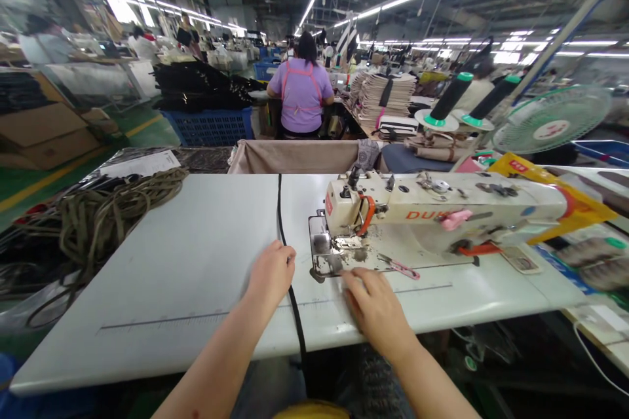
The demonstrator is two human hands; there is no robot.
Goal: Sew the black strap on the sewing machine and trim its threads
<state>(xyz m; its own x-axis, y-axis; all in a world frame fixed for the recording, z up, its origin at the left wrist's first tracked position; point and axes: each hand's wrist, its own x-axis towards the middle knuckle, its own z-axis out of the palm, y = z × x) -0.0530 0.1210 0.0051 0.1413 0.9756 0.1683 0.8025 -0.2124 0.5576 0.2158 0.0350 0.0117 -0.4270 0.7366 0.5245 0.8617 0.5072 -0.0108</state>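
Left hand (272, 270) low centre, fingers curled onto black strap (285, 236), pinching it. Strap runs up the white surface (196, 255) from its near edge. Right hand (376, 308) flat on surface, fingers spread, just below sewing machine (432, 216). Cord pile (113, 209) at left.

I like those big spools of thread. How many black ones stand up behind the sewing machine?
2. One black thread cone stands behind the sewing machine, and the second cone is just right of it, beside the fan. More may be hidden behind them.
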